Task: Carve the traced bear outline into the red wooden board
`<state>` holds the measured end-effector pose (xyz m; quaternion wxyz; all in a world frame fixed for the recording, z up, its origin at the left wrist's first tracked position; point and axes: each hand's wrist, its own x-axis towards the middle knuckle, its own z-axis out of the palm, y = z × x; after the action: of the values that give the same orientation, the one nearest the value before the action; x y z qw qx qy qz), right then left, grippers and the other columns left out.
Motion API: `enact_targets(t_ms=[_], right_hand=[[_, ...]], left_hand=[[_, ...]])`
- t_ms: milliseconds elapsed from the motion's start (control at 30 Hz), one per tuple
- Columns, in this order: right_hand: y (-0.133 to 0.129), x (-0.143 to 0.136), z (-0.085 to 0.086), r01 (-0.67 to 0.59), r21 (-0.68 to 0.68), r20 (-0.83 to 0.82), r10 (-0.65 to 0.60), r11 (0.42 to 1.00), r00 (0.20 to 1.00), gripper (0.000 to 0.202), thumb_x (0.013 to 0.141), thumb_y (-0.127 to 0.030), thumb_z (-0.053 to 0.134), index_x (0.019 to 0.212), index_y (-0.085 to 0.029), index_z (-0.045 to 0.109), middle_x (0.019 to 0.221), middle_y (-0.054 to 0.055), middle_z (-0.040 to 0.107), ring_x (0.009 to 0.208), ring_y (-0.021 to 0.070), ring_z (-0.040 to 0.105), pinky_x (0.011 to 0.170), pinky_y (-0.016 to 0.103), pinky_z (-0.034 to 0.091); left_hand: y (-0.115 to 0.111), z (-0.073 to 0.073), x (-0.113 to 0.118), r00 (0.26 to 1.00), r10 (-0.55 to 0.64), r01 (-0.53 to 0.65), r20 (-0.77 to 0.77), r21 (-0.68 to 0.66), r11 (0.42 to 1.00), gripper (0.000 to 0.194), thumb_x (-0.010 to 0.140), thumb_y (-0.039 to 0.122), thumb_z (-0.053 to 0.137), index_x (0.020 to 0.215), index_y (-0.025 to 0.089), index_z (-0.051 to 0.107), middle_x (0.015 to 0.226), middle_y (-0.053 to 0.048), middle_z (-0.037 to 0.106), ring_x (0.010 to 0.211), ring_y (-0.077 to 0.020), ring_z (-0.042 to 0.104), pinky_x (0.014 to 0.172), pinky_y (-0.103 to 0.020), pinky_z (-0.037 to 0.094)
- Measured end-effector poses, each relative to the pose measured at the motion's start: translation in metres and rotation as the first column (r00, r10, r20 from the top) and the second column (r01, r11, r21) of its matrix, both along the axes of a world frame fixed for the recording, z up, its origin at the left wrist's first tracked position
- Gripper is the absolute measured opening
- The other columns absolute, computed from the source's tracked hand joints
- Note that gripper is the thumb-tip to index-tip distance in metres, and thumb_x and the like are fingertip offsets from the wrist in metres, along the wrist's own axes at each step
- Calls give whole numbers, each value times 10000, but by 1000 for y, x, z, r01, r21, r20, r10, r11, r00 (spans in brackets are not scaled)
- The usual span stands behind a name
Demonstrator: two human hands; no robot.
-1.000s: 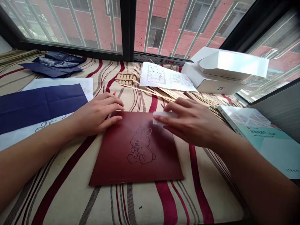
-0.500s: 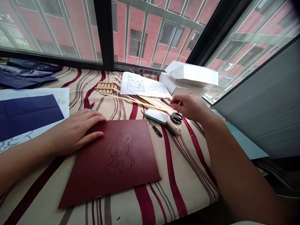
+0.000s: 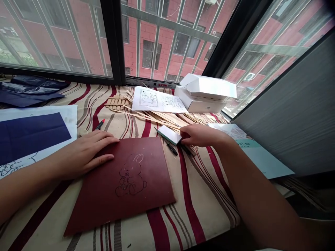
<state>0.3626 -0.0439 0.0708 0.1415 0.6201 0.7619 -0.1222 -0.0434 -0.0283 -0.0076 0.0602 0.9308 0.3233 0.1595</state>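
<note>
A dark red board (image 3: 154,167) with a line drawing of a seated bear-like figure lies on the striped cloth. My left hand (image 3: 91,151) rests flat on its upper left part, fingers stretched out. Over the small tools beyond the board's right corner, my right hand (image 3: 195,135) is curled, its fingertips at the right end of a white block (image 3: 169,134) with a green underside. Whatever is between those fingers is hidden, and the scissors seen there earlier are covered by this hand. A thin tool with a black handle (image 3: 171,149) lies beside the block.
Thin wooden strips (image 3: 162,118) lie behind the block, partly under a sheet with drawings (image 3: 157,99). A white box (image 3: 206,103) stands by the window. Dark blue sheet material (image 3: 31,136) is at left, a red-tipped pen (image 3: 100,124) behind my left hand, a pale green packet (image 3: 256,153) at right.
My right hand has come down and nearer, from above the scissors onto them and the block's end, covering the scissors. My left hand stays on the board. The view has tilted up slightly.
</note>
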Motion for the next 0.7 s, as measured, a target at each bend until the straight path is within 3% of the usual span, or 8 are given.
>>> enact_targets(t_ms=[100, 233, 400, 567, 700], right_hand=[[-2, 0, 4, 30, -76, -13, -31, 997, 999, 94, 965, -286, 654, 1001, -214, 702, 899, 52, 800, 783, 202, 716, 647, 308, 460], [-4, 1, 6, 61, -72, 30, -59, 996, 998, 53, 944, -251, 663, 912, -210, 672, 971, 83, 796, 840, 225, 711, 647, 315, 429], [-2, 1, 1, 122, -166, 68, -112, 979, 991, 38, 962, -230, 637, 959, -206, 667, 881, 54, 784, 687, 182, 694, 593, 296, 429], [-4, -2, -4, 73, -35, 108, -69, 997, 992, 81, 909, -246, 713, 860, -215, 656, 952, 94, 761, 847, 249, 671, 633, 327, 375], [-6, 10, 8, 125, 148, 103, -141, 981, 985, 71, 873, -186, 670, 815, -206, 635, 823, 97, 699, 737, 237, 607, 635, 338, 338]], left_hand=[[-1, 1, 0, 1000, 11, -11, -2, -1, 1000, 465, 1113, 594, 475, 1420, 283, 637, 1359, -49, 703, 1229, -311, 664, 1096, -463, 518], [-2, 3, 0, 1000, 26, -27, -15, -51, 998, 531, 1106, 627, 472, 1417, 243, 666, 1384, -61, 696, 1253, -324, 651, 1131, -454, 480], [0, 6, -1, 995, 42, -54, -95, -128, 990, 611, 1149, 643, 354, 1471, 218, 652, 1445, -122, 671, 1320, -316, 606, 1176, -447, 429], [2, 6, -1, 994, 45, -59, -98, -140, 988, 618, 1150, 642, 357, 1485, 213, 651, 1445, -122, 666, 1311, -324, 604, 1188, -458, 420], [6, 1, -3, 994, 11, -20, -105, -81, 997, 662, 1141, 673, 313, 1478, 220, 658, 1417, -127, 678, 1286, -329, 624, 1148, -447, 464]])
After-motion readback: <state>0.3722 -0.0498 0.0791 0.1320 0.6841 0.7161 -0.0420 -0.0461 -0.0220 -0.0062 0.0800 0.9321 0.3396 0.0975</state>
